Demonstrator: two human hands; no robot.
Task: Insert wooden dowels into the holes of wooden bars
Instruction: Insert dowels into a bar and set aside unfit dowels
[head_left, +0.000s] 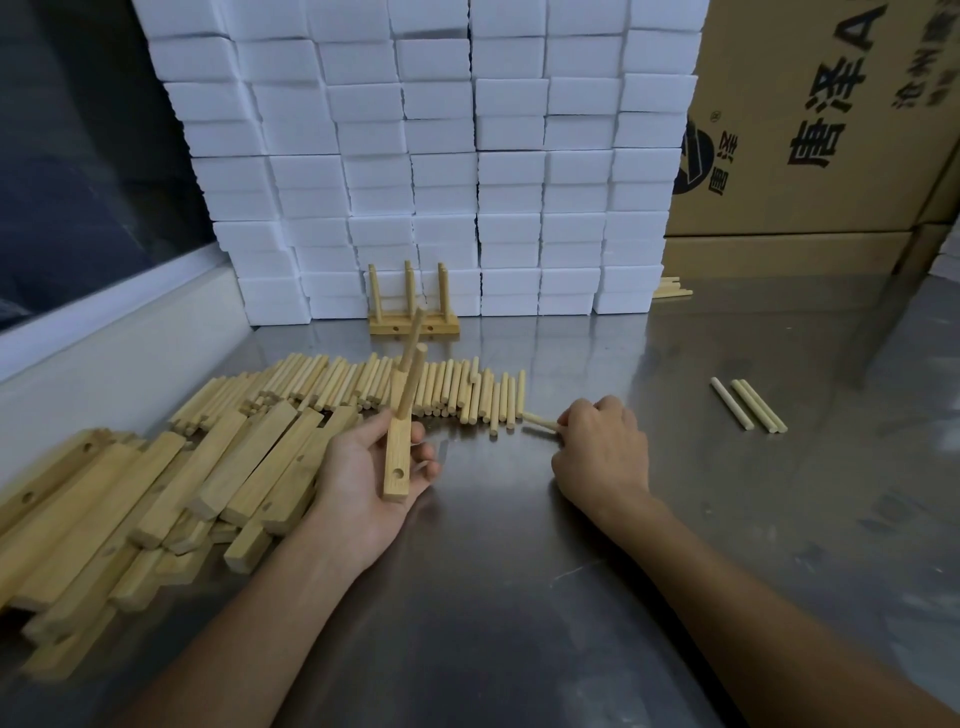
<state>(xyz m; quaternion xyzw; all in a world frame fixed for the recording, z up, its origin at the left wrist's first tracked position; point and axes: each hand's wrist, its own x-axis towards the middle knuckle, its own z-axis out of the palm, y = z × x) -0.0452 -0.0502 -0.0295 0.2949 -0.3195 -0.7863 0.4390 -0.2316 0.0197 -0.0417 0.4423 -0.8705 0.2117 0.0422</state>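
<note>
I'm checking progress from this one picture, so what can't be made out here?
- Head view: the right hand hides its fingertips and most of the dowel it grips.
- The left hand covers part of the bar.
- The bar pile is cut off by the left edge.

We cannot see the right hand (602, 447) fingertips, curled under over a dowel (540, 422) whose near end they hide; the bar pile (104, 519) runs off the left edge; the cardboard box (810, 119) lettering is cropped.
</note>
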